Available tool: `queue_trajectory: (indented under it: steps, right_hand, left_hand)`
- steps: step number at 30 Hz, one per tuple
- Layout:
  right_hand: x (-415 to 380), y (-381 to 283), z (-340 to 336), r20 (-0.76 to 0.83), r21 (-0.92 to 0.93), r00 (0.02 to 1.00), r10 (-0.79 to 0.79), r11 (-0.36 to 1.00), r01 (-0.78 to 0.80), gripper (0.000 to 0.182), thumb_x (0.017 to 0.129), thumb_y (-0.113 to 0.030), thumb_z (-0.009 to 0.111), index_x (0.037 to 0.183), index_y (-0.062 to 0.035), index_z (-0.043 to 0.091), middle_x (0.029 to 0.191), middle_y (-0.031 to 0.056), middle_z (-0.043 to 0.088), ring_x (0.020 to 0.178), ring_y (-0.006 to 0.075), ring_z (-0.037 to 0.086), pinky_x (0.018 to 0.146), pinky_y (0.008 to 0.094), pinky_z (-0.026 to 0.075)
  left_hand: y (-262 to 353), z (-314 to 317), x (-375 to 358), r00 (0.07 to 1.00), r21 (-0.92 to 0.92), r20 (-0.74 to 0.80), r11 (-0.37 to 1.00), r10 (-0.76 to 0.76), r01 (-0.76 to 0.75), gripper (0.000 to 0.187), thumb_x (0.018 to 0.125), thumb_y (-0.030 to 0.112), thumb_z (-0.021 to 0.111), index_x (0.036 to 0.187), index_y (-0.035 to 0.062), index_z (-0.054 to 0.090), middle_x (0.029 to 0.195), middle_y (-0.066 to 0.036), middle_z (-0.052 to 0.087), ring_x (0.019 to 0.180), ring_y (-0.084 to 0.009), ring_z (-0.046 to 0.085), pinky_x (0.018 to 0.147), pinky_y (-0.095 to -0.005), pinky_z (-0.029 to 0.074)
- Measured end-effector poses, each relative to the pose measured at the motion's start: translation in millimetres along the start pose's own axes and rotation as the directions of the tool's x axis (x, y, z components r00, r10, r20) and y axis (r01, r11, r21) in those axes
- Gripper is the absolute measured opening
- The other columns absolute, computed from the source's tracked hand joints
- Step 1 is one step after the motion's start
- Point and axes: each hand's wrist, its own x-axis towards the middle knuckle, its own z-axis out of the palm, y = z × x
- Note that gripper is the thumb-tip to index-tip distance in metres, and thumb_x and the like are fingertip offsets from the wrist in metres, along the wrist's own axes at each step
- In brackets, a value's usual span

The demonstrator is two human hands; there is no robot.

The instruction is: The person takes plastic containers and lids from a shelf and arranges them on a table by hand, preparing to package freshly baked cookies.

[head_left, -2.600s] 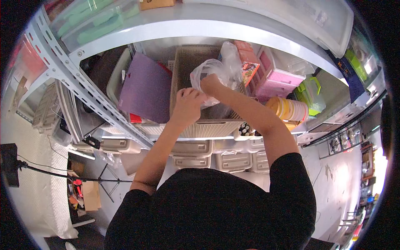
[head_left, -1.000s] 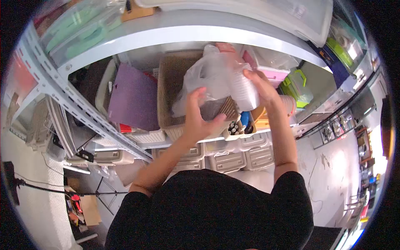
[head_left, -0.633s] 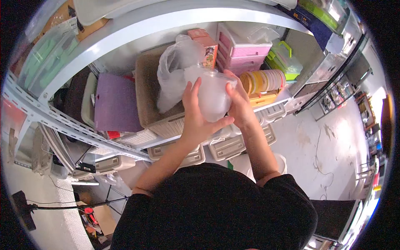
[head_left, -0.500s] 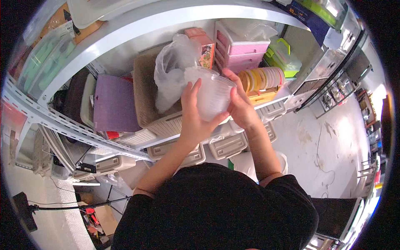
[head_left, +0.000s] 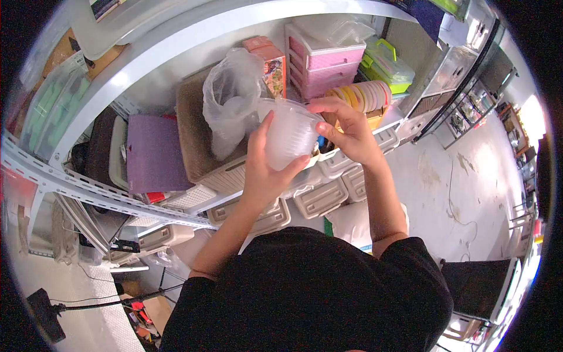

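A stack of translucent plastic tubs (head_left: 290, 139), nested in one another and tilted, is held up in front of the shelf. My left hand (head_left: 263, 170) wraps round the lower left side of the stack, thumb underneath. At the rim on the right, the thumb and index finger of my right hand (head_left: 353, 132) pinch the edge; its other fingers are partly hidden. Just behind the stack, a crumpled clear plastic bag (head_left: 231, 100) with pale tubs inside sits in a brown-lined basket (head_left: 192, 132).
On the shelf stand a purple folder (head_left: 157, 154), an orange box (head_left: 271, 66), pink drawers (head_left: 328, 58), several rolls of tape (head_left: 366, 95) and a green-handled case (head_left: 390, 67). Below are lidded beige bins (head_left: 321, 198). A metal shelf rail (head_left: 105, 198) crosses at left.
My right hand has shifted from the side of the stack towards its rim, with the thumb higher up. The view has turned slightly, so the shelf things appear farther left.
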Motion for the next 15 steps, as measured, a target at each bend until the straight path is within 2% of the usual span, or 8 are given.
queue_trajectory:
  steps: [4, 6, 7, 9, 13, 15]
  right_hand:
    - [-2, 1, -2, 0.011, -0.071, 1.0, 0.024, 0.997, -0.023, 0.028, 0.081, -0.013, 0.066, 0.105, -0.0027, 0.06, 0.092, 0.0066, 0.061, 0.089, 0.0163, 0.057, 0.09, 0.031, 0.04]
    - [-1, -1, 1, -0.025, 0.109, 0.999, 0.032, 0.994, -0.029, 0.024, 0.08, -0.008, 0.066, 0.102, -0.0026, 0.06, 0.09, 0.0058, 0.062, 0.086, 0.0133, 0.057, 0.083, 0.0285, 0.044]
    - [-2, 0, 2, -0.026, 0.107, 0.999, 0.034, 0.994, -0.031, 0.024, 0.08, -0.008, 0.066, 0.102, -0.0026, 0.06, 0.09, 0.0058, 0.062, 0.086, 0.0133, 0.057, 0.083, 0.0285, 0.044]
    - [-2, 2, 2, -0.035, 0.014, 0.999, -0.036, 0.999, 0.036, 0.018, 0.08, -0.004, 0.065, 0.098, -0.0021, 0.06, 0.09, 0.0053, 0.062, 0.086, 0.0121, 0.056, 0.079, 0.0266, 0.045]
    - [-1, 2, 6, -0.033, -0.017, 0.997, -0.068, 0.998, 0.068, 0.012, 0.081, -0.003, 0.062, 0.092, -0.0017, 0.059, 0.089, 0.0058, 0.061, 0.084, 0.0148, 0.056, 0.079, 0.0284, 0.044]
    - [2, 2, 7, 0.01, -0.145, 0.973, -0.23, 0.963, 0.229, 0.009, 0.081, 0.0, 0.06, 0.089, -0.0013, 0.06, 0.088, 0.0073, 0.061, 0.084, 0.0194, 0.056, 0.079, 0.0307, 0.044]
  left_hand:
    - [-4, -4, -1, 1.0, 0.016, 0.02, 1.0, 0.021, -0.021, 0.086, 0.065, 0.022, 0.077, 0.134, 0.0011, 0.03, 0.115, -0.019, 0.045, 0.106, -0.0284, 0.047, 0.092, -0.0379, 0.037]
    - [-6, -5, -1, 0.999, 0.037, 0.027, 0.998, 0.046, -0.047, 0.086, 0.065, 0.023, 0.077, 0.134, 0.0011, 0.03, 0.114, -0.018, 0.045, 0.104, -0.0284, 0.048, 0.091, -0.0377, 0.037]
    - [-7, -5, -1, 0.998, 0.032, 0.028, 0.998, 0.05, -0.051, 0.086, 0.065, 0.024, 0.077, 0.134, 0.0011, 0.03, 0.114, -0.018, 0.045, 0.104, -0.0285, 0.048, 0.09, -0.0377, 0.038]
    - [-7, -6, -1, 0.998, 0.025, 0.029, 0.998, 0.054, -0.054, 0.086, 0.065, 0.025, 0.077, 0.134, 0.001, 0.031, 0.113, -0.019, 0.046, 0.103, -0.0286, 0.048, 0.089, -0.0377, 0.038]
    - [-10, -9, 0, 0.998, 0.02, 0.04, 0.999, 0.045, -0.046, 0.086, 0.065, 0.027, 0.077, 0.133, 0.0006, 0.032, 0.112, -0.019, 0.047, 0.102, -0.029, 0.049, 0.089, -0.0379, 0.038]
    - [-11, -11, 0, 0.998, 0.034, 0.044, 0.998, 0.052, -0.053, 0.086, 0.064, 0.027, 0.077, 0.132, 0.0004, 0.032, 0.111, -0.018, 0.047, 0.102, -0.0289, 0.05, 0.088, -0.0379, 0.039]
